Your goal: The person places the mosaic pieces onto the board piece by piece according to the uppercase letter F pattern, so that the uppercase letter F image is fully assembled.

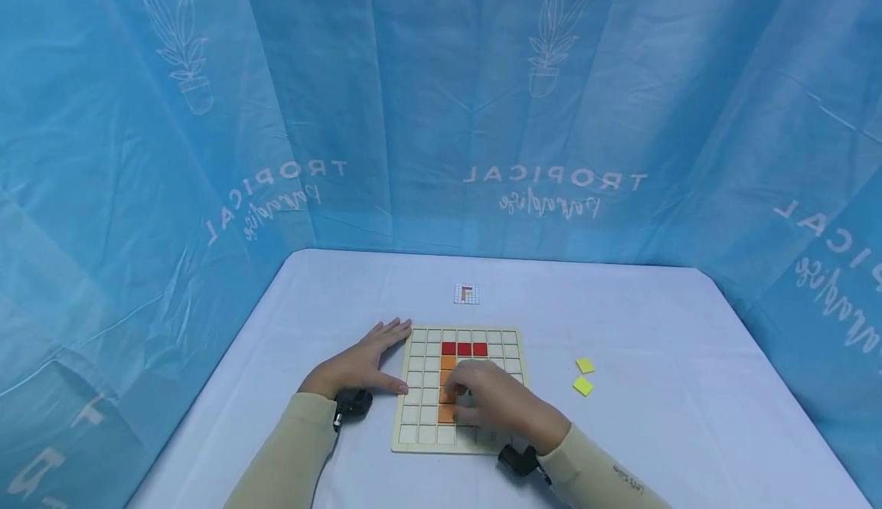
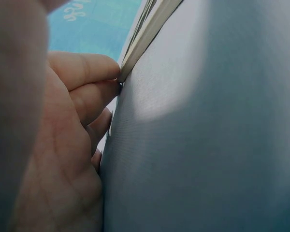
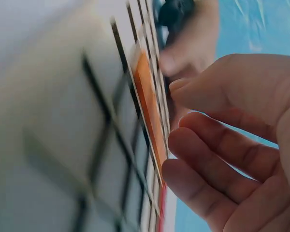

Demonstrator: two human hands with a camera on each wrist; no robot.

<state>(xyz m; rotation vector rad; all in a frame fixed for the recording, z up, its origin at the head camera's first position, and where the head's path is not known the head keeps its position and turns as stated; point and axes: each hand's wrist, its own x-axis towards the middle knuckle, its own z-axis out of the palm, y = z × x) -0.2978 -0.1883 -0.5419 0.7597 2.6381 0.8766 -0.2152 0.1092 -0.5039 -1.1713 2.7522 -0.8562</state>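
Observation:
A pale wooden grid board (image 1: 409, 434) lies flat on the table, with 3 red square tiles (image 1: 465, 349) in a row near its far side. Below the leftmost red one, several orange tiles (image 1: 449, 362) form a column. My right hand (image 1: 494, 402) is over the board beside that column, fingers loosely bent; in the right wrist view nothing shows between thumb and fingertips, close to the orange tiles (image 3: 149, 96). My left hand (image 1: 364, 360) is spread at the board's left edge, its fingertips against the board's side (image 2: 150, 34) in the left wrist view.
Two yellow square tiles, a farther one (image 1: 585, 365) and a nearer one (image 1: 583, 386), lie right of the board. A small printed grid card (image 1: 466, 294) lies beyond it. Blue curtains (image 1: 420, 111) stand around the white-covered table (image 1: 634, 325).

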